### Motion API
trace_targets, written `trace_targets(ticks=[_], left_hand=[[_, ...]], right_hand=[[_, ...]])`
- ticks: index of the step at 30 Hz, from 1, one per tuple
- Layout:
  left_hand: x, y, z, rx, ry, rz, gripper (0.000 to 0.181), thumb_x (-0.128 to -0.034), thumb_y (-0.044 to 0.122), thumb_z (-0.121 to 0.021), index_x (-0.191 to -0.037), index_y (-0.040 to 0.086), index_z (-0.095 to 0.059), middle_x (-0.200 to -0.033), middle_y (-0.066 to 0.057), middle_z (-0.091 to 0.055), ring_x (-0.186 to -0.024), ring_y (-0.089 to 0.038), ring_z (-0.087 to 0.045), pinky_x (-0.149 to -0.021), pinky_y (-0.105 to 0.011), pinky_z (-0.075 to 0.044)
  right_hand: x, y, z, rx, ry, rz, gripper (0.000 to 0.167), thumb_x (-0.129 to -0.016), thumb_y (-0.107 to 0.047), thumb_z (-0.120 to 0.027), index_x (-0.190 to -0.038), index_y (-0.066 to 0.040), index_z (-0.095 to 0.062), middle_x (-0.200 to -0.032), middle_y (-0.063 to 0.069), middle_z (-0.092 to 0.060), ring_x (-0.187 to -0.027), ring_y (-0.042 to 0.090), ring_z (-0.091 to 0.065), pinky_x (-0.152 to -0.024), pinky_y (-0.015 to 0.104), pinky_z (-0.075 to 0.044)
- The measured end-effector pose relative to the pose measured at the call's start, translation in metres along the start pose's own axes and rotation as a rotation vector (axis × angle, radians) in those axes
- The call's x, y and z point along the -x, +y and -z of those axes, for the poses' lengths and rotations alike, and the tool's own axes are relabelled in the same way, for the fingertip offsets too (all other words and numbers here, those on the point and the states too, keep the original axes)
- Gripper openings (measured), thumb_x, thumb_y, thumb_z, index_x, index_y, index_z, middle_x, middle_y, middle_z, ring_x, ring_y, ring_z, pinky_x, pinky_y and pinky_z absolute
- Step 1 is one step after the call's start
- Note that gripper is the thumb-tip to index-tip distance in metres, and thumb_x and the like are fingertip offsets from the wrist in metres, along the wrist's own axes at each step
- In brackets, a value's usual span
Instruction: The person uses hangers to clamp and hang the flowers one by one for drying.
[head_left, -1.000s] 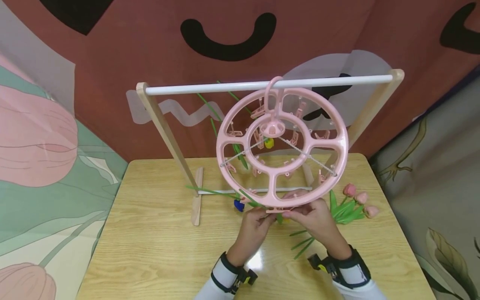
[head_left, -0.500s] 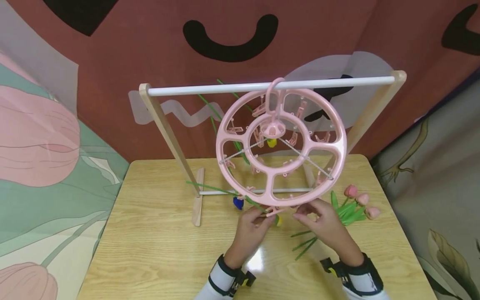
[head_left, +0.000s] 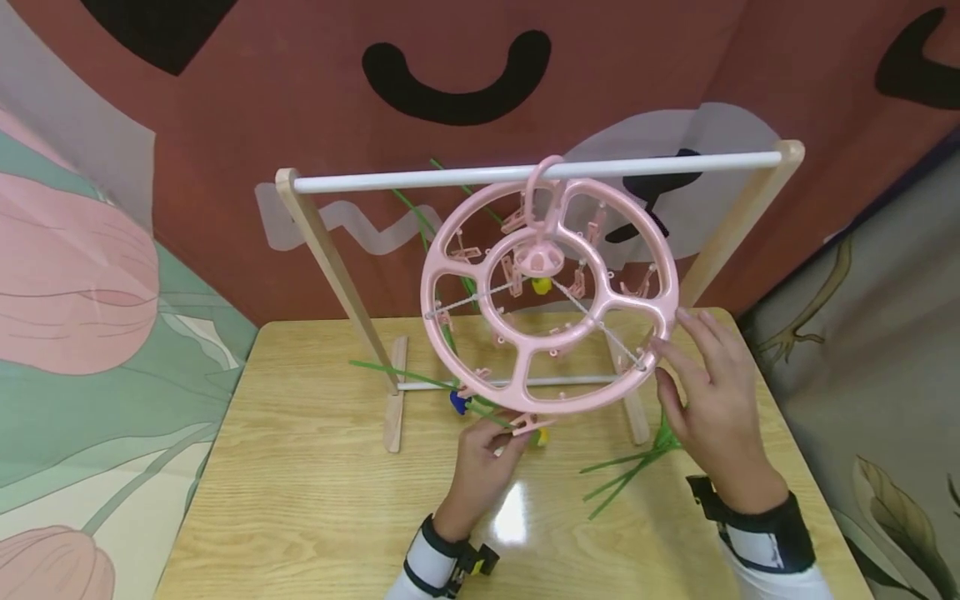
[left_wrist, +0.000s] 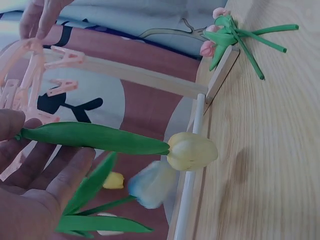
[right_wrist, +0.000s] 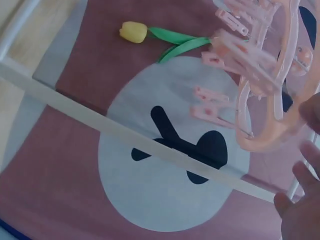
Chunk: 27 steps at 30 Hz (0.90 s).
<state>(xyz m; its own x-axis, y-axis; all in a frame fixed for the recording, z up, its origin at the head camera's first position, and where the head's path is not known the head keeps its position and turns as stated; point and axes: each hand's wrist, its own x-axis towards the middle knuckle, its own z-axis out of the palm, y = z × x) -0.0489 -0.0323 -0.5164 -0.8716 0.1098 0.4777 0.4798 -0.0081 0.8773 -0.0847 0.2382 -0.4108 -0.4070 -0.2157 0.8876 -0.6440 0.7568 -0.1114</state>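
Observation:
A pink round clip hanger (head_left: 525, 398) hangs by its hook from the white bar, its ring tilted. At the ring's near edge my left hand (head_left: 476, 471) pinches the stem of a yellow tulip (head_left: 542, 436), right by a pink clip (head_left: 527, 427). The left wrist view shows this yellow tulip (left_wrist: 192, 151) with its long green leaf beside the fingers. My right hand (head_left: 716, 408) touches the ring's right rim with loosely extended fingers. Another yellow tulip (right_wrist: 134, 32) hangs from a clip. Whether the pinched stem sits inside the clip's mouth I cannot tell.
A wooden-legged rack with a white top bar (head_left: 420, 177) stands on the wooden table (head_left: 300, 500). A blue tulip (head_left: 459, 403) hangs at the ring's left. Pink tulips (left_wrist: 207, 48) with green stems lie on the table at the right, partly behind my right hand.
My right hand has left the clip at the ring's front and moved right, up to the rim. The ring has turned and shifted slightly left, and my left hand with the tulip moved left too.

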Motion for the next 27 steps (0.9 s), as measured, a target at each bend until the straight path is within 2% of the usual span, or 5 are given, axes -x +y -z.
trace_targets(ticks=[5,12,16,19,27], left_hand=[[0.001,0.000,0.008,0.002,0.046,0.021,0.021,-0.0912,-0.012,-0.068,-0.112,-0.008,-0.072,-0.110,-0.027,-0.073,-0.098,-0.009,-0.072,-0.079,-0.036,-0.066],[0.003,-0.001,0.022,-0.017,0.110,0.092,0.020,-0.0950,-0.005,-0.068,-0.114,-0.005,-0.072,-0.113,-0.023,-0.074,-0.106,-0.012,-0.072,-0.083,-0.034,-0.065],[0.004,-0.003,0.028,-0.002,0.143,0.108,0.019,-0.0958,-0.005,-0.067,-0.114,-0.006,-0.072,-0.112,-0.023,-0.073,-0.109,-0.015,-0.072,-0.086,-0.035,-0.064],[0.005,-0.004,0.033,0.000,0.164,0.125,0.018,-0.0965,-0.004,-0.067,-0.114,-0.005,-0.071,-0.114,-0.022,-0.073,-0.111,-0.016,-0.071,-0.088,-0.035,-0.063],[0.006,-0.005,0.046,0.003,0.208,0.151,0.024,-0.0987,-0.004,-0.064,-0.122,-0.009,-0.068,-0.121,-0.026,-0.070,-0.113,-0.014,-0.070,-0.091,-0.035,-0.062]], right_hand=[[-0.001,-0.002,0.000,-0.017,-0.063,0.078,0.032,-0.107,-0.024,-0.053,-0.104,0.004,-0.068,-0.124,0.025,-0.069,-0.136,0.042,-0.055,-0.126,0.059,-0.028],[0.001,-0.013,-0.003,-0.076,-0.070,0.153,0.031,-0.106,-0.022,-0.053,-0.097,0.003,-0.069,-0.108,0.024,-0.072,-0.112,0.049,-0.062,-0.123,0.058,-0.034],[0.000,-0.024,-0.005,-0.104,-0.067,0.185,0.034,-0.108,-0.026,-0.054,-0.095,0.000,-0.072,-0.102,0.023,-0.072,-0.105,0.048,-0.064,-0.102,0.060,-0.048],[-0.003,-0.033,-0.009,-0.112,-0.017,0.218,0.033,-0.107,-0.026,-0.057,-0.093,-0.002,-0.075,-0.097,0.020,-0.074,-0.098,0.046,-0.064,-0.078,0.058,-0.046],[-0.013,-0.058,-0.022,-0.120,0.125,0.285,0.026,-0.101,-0.024,-0.068,-0.086,-0.005,-0.077,-0.084,0.015,-0.075,-0.082,0.038,-0.065,-0.067,0.045,-0.040]])
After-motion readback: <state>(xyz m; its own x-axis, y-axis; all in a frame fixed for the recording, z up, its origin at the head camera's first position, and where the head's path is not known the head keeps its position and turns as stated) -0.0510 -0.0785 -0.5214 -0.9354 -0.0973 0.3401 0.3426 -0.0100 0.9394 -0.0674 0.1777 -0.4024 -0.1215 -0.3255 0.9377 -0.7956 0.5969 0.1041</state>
